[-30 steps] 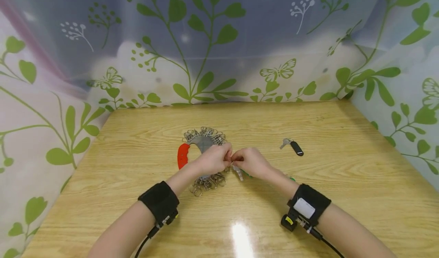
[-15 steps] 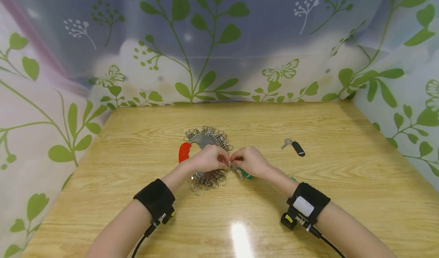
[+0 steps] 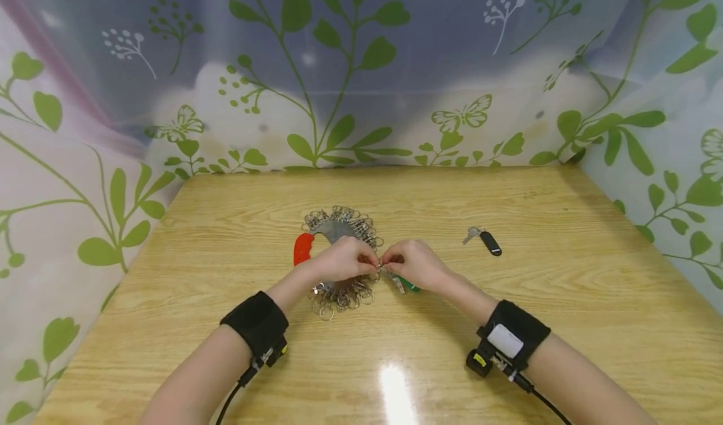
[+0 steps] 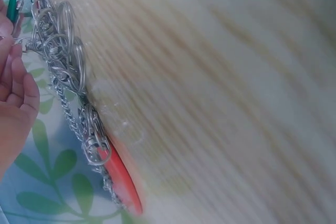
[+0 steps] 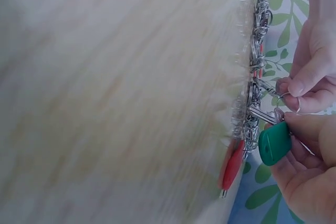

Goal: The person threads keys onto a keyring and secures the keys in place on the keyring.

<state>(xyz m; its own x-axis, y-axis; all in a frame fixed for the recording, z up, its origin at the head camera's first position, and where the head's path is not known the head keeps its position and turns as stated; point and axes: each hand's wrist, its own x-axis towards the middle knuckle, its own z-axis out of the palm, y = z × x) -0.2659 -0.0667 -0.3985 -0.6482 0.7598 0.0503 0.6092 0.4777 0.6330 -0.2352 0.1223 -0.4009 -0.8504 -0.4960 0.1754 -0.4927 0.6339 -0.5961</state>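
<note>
A grey metal plate [image 3: 337,229] with a red handle [image 3: 302,249] lies on the table, fringed with many wire rings and clips. At its right edge my left hand [image 3: 346,259] pinches a thin key ring [image 5: 298,105] linked to one of the clips. Close beside it, my right hand [image 3: 417,264] pinches a key with a green tag [image 5: 274,144] near the tag's top, right at that ring. The key's blade [image 5: 261,115] points toward the plate in the right wrist view. The fingertips of both hands nearly meet. My left forearm and hand cover part of the plate.
A key with a black tag [image 3: 491,243] lies on the wooden table [image 3: 565,287] to the right. Low in the right wrist view shows a red piece [image 5: 232,167] with a metal end. Leaf-patterned cloth [image 3: 361,67] hangs behind and at both sides.
Both hands stay together at the plate's right edge. Their fingertips shift slightly around the ring, and more of the green tag shows below my right hand.
</note>
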